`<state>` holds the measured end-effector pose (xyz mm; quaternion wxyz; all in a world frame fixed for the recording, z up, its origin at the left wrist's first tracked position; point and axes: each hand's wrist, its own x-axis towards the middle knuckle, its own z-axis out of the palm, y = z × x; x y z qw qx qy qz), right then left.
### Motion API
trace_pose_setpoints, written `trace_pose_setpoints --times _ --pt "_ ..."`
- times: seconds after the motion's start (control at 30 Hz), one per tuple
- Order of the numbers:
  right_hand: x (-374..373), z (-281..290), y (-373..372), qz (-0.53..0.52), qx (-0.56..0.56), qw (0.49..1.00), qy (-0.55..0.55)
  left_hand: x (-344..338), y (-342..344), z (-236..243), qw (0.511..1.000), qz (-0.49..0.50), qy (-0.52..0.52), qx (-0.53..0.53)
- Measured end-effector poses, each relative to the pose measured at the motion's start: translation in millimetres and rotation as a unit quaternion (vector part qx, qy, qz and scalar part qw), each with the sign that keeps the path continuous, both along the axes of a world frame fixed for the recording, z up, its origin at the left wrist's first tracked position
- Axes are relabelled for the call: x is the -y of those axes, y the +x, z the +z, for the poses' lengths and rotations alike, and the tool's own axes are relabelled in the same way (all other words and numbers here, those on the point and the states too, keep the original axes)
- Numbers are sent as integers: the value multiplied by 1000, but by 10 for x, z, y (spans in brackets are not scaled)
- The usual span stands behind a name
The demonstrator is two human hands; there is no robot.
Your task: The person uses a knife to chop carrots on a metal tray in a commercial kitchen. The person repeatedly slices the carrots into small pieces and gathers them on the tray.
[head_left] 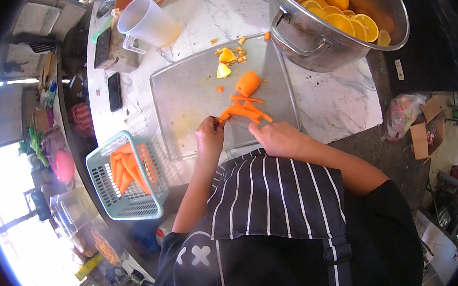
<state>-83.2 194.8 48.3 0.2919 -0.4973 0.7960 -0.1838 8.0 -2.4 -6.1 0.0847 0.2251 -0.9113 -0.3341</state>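
Observation:
Low on the metal tray (181,96), my left hand (210,134) pinches the end of a cut carrot piece (224,114). My right hand (280,139) lies at the tray's near edge with its fingers curled. Its front fingers are beside several carrot strips (245,110), and whatever it grips, if anything, is hidden. Just beyond the strips rests a thick carrot chunk (248,83). Farther up the tray are orange wedges (225,62) and small scraps (240,53).
Left of the tray, a pale blue plastic basket (153,212) holds several carrots (127,170). A phone (114,92) and a translucent measuring jug (144,21) lie on the marble-patterned table (335,97). A large steel pot (322,56) with halved oranges (351,23) stands at far right.

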Motion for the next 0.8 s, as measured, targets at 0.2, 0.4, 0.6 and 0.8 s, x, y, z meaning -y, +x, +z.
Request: trace_pose_setpoints --times 0.2,0.4,0.6,0.8 --pt "5 -37 46 -6 -1 1000 -2 34 3 -22 999 -23 -40 -18" --pt "81 -83 67 -7 9 1000 18 18 -25 22 1000 -13 -17 -9" --pt "118 -248 81 2 -6 1000 -6 15 -18 41 1000 -12 -2 5" --pt "177 -309 84 -5 -1 1000 15 42 7 -20 1000 -14 9 -6"
